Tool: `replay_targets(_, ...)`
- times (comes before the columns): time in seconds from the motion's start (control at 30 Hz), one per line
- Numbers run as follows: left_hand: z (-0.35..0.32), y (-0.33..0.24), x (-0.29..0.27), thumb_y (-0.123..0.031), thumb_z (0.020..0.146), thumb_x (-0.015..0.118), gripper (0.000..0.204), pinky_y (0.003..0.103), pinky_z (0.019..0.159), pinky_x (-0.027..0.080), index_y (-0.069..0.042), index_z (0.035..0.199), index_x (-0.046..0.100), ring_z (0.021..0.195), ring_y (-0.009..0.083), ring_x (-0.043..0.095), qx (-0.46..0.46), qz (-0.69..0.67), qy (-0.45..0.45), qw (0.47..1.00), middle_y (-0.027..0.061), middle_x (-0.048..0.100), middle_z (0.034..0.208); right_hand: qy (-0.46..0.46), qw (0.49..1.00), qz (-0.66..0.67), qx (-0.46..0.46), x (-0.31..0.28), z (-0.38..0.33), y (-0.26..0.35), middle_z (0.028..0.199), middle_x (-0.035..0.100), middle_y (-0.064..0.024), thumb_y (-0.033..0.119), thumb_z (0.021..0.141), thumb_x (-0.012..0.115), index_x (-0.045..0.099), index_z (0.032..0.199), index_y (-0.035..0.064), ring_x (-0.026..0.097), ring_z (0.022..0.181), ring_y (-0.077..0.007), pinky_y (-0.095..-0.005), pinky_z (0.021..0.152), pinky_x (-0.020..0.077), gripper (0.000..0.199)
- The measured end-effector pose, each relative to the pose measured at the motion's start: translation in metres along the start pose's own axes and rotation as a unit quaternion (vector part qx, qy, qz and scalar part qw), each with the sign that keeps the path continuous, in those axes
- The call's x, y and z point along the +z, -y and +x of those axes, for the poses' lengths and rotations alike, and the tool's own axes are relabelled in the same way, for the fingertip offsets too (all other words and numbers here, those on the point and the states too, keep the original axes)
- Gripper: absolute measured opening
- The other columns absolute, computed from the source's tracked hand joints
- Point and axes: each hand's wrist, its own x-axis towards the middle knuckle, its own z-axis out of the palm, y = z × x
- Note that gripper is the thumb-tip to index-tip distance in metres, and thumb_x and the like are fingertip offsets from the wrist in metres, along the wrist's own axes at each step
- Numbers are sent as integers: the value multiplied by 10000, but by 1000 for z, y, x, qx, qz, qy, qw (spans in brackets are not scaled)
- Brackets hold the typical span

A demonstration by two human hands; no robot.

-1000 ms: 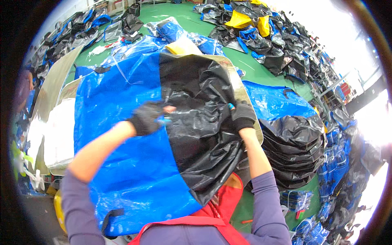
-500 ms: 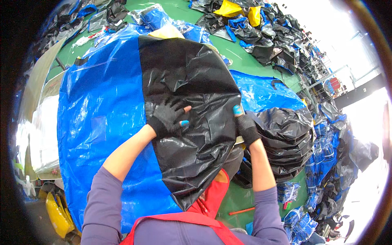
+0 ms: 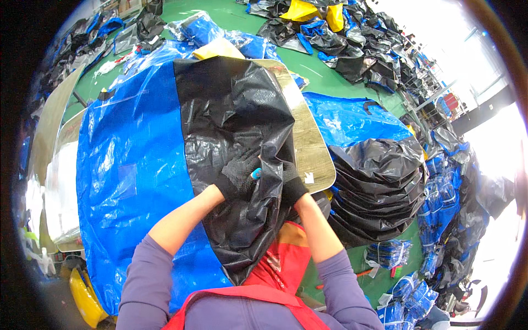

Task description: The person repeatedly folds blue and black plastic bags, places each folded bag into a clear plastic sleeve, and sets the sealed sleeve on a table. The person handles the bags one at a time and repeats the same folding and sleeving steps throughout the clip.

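Observation:
A large blue and black plastic sheet (image 3: 137, 165) lies spread over a wood-patterned table (image 3: 311, 140), black panel to the right. My left hand (image 3: 240, 175), in a dark grey knitted glove with blue on the thumb tip, is closed on a raised fold of the black panel. Just to its right, my right hand (image 3: 290, 181) in a similar glove grips the panel's right edge. Its fingers are partly hidden by the bunched sheet. Wrinkles run through the black part between and below my hands.
To the right, black sheets (image 3: 379, 192) form a rumpled heap beside a blue sheet (image 3: 352, 118). Tied blue bundles (image 3: 404, 302) lie on the green floor (image 3: 357, 258). Mixed sheets with yellow pieces (image 3: 334, 17) are piled at the far right. A yellow item (image 3: 85, 297) sits at lower left.
My right hand has moved left with the sheet's right edge, baring the table's right end. My left hand has shifted right and closed from lying spread. The black panel is more bunched.

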Motion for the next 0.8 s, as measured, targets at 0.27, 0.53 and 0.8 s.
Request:
replay_targets(0.27,-1,11,5,-262,875,557,376,455,1034,363,-42,1178,592,1182,449,463,-44,-29,14,998,265,473,1322,-40,988,-134,-61,31,4,-3,910,691,-132,216,928,554,666,978,-13,608,827,-193,-349,776,468,260)
replay_targets(0.53,-6,-5,-9,-550,767,608,847,567,1135,97,-130,1450,334,1399,424,190,102,161,54,980,250,195,1516,-326,936,-57,-123,-8,-107,144,793,646,-57,164,913,583,668,1013,13,562,665,-82,-250,598,453,200)
replay_targets(0.8,-35,-39,-25,-600,742,579,765,576,1123,129,-202,1381,439,1377,420,239,94,229,106,963,202,339,1455,81,608,-734,-293,48,-37,129,1276,423,-207,460,701,693,487,1290,132,396,1200,-389,-458,986,328,706)
